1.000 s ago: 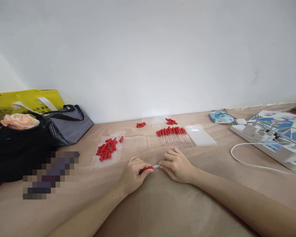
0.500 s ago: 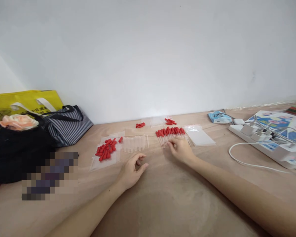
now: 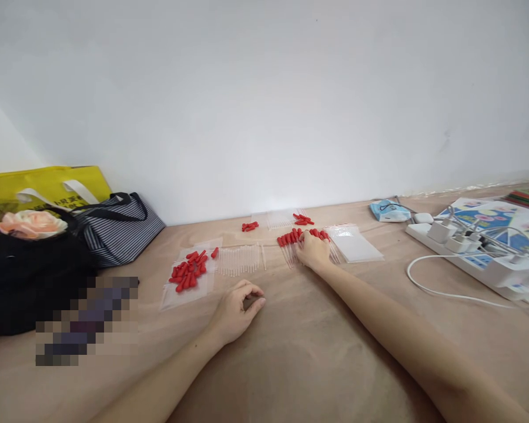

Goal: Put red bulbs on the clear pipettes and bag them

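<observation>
My right hand (image 3: 314, 249) reaches over a row of clear droppers with red bulbs (image 3: 290, 237), its fingertips at the bulbs in the middle; what it grips there is hidden. Resting on the table, my left hand (image 3: 238, 308) has its fingers loosely curled, thumb apart from them, and nothing in it. Beyond it lies a row of clear tubes (image 3: 240, 260). A pile of loose red bulbs (image 3: 188, 271) sits on clear plastic bags (image 3: 170, 298) at the left. To the right of the droppers is a stack of clear zip bags (image 3: 357, 244).
Near the wall lie two small groups of red bulbs (image 3: 250, 226) and more clear tubes (image 3: 280, 220). At right are a power strip (image 3: 467, 261) with cables and a blue packet (image 3: 390, 212). Striped (image 3: 123, 229), black (image 3: 30, 276) and yellow bags (image 3: 48, 182) stand left.
My right hand has moved forward and slightly left, from the droppers' lower ends onto their red bulbs. My left hand has stayed nearly in place. The view has shifted slightly.
</observation>
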{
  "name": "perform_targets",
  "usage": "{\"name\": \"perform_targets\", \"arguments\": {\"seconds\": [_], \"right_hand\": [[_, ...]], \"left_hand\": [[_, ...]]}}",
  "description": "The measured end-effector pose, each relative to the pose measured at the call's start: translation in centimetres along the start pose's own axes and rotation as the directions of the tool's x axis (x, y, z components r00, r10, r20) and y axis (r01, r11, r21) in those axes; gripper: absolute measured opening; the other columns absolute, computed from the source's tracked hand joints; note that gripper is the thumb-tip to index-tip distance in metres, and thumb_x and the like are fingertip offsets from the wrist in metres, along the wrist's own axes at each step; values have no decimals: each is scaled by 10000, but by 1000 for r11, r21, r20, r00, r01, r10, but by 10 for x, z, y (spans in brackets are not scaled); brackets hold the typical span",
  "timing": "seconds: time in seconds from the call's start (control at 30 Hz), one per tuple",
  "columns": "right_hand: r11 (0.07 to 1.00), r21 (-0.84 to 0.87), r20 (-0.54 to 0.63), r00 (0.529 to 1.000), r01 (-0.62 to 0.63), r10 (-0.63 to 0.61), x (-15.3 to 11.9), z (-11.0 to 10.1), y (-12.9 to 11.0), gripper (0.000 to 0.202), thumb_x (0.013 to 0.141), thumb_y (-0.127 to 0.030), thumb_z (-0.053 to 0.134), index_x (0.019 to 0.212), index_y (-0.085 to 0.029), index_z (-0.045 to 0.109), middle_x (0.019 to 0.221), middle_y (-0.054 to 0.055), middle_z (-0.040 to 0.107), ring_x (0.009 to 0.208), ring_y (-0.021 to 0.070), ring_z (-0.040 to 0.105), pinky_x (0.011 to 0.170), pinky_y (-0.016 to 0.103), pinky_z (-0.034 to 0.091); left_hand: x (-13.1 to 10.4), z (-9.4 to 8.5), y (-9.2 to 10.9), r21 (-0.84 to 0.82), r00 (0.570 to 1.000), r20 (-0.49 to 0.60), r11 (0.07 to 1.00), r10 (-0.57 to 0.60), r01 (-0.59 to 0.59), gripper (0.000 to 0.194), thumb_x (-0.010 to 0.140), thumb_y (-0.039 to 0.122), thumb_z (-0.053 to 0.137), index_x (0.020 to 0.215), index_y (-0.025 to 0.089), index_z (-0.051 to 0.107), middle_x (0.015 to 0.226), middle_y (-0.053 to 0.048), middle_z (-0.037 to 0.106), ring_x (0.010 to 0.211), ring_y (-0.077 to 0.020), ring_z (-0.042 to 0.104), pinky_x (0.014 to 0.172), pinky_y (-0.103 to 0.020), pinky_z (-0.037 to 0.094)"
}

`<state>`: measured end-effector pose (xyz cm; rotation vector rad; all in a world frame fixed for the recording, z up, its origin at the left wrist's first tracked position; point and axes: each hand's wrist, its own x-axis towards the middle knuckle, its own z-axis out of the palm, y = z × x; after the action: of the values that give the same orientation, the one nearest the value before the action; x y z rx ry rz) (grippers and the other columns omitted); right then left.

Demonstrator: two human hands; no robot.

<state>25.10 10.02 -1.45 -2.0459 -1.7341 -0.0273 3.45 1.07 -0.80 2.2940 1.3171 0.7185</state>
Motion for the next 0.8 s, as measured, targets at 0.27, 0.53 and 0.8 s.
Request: {"name": "perform_targets", "arguments": {"seconds": [0.27,0.53,0.8], "right_hand": [[988,43,102,983,151,-155,-16,-7,-43,250,785,-304,395,881,-170,583,895,88,631,900,203,550,779,333,292],[997,36,268,960,74,-81,-15,5,-85,267,749,-292,448,895,-145,617,939,142,626,862,225,582,742,347,346],[993,-11,317,943,115,-106,-12,10,-94,238,763,-247,445,861,-151,640,894,158,636,842,237,589,742,376,325]], "left_hand": [[0,3,-1,22,999,-43,1000,13,-12,124,764,256,489,768,175,582,765,-24,574,702,-145,548,620,-256,427],[11,-54,-39,515,919,-394,821,-30,247,155,737,318,506,661,184,519,736,-34,573,747,-204,525,654,-299,373],[12,-69,-72,716,904,-416,577,-101,393,170,732,345,497,773,202,580,885,-70,577,888,-264,482,701,-356,326]]}}
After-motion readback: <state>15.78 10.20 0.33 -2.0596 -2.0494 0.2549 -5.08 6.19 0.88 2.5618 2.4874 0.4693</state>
